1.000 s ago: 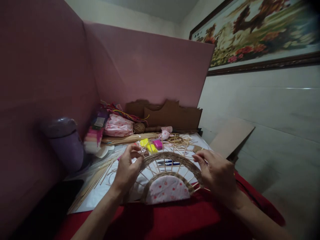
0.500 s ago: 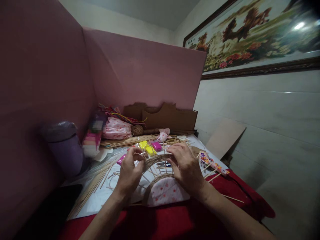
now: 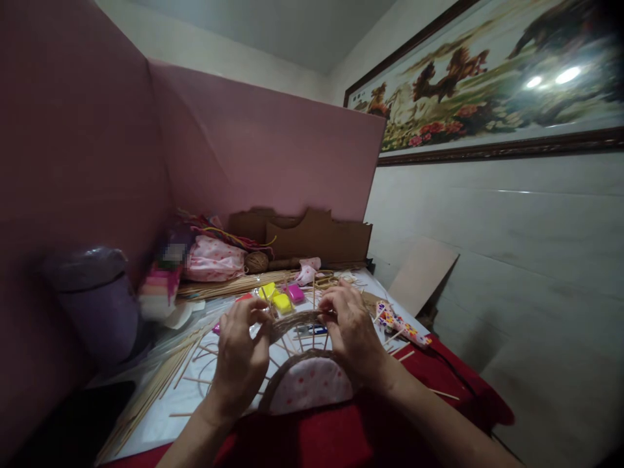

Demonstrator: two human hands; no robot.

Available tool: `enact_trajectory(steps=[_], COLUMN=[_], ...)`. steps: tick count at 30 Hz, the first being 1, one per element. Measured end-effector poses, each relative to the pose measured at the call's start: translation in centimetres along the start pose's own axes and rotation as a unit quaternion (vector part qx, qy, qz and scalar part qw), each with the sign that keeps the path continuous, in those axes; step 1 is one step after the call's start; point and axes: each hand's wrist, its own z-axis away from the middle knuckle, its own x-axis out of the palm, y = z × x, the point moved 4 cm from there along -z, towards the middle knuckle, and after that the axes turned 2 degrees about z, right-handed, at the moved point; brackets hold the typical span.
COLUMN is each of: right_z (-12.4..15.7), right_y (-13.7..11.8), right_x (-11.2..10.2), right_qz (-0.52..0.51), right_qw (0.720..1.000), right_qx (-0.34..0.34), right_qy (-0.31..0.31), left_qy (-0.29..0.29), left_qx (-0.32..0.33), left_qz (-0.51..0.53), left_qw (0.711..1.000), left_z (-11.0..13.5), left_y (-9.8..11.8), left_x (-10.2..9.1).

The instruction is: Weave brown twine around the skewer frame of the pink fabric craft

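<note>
Between my hands stands a half-round woven piece, its spotted white cloth centre edged in brown twine, with thin sticks fanning outward. A brown twine band arches across those sticks farther out. My left hand pinches the left end of this band, thumb and fingers curled together. At the right, my right hand has its fingers bent over the band near an upright stick. The right palm hides part of the piece's right side.
Loose sticks lie along the table's left side. Yellow packets and a purple packet sit behind the band. A twine ball and cardboard are at the back. A flower-patterned glue gun lies right; a lidded bin stands left.
The whole view has shifted, so the scene appears farther left and slightly lower. Both hands stay on the twine band, with the right fingers drawn in closer to it.
</note>
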Motion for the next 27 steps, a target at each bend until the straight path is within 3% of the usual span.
enact_trajectory(steps=[3, 6, 8, 10, 14, 22, 27], right_z=[-0.1, 0.1, 0.5, 0.8, 1.4, 1.8, 1.9], right_y=[-0.7, -1.6, -2.3, -2.9, -3.8, -4.4, -4.4], right_x=[-0.7, -1.1, -1.0, -0.9, -0.5, -0.1, 0.1], right_qz=[0.006, 0.019, 0.029, 0.036, 0.026, 0.033, 0.093], right_qw=[0.999, 0.998, 0.997, 0.995, 0.992, 0.978, 0.971], right_qx=[-0.009, -0.014, -0.023, -0.039, -0.081, -0.135, -0.129], right_qy=[0.039, 0.058, 0.068, 0.082, 0.097, 0.158, 0.180], left_qy=[0.076, 0.168, 0.168, 0.107, 0.036, 0.082, 0.059], left_qx=[0.122, 0.228, 0.286, 0.329, 0.288, 0.245, 0.255], left_qz=[-0.087, -0.162, -0.172, -0.119, -0.091, -0.125, -0.138], left_qw=[0.986, 0.945, 0.928, 0.931, 0.953, 0.958, 0.955], left_z=[0.1, 1.2, 2.2, 3.0, 3.3, 2.7, 2.9], left_y=[1.4, 3.0, 3.9, 4.3, 3.9, 4.0, 3.5], left_x=[-0.8, -1.8, -1.8, -1.2, 0.5, 0.3, 0.6])
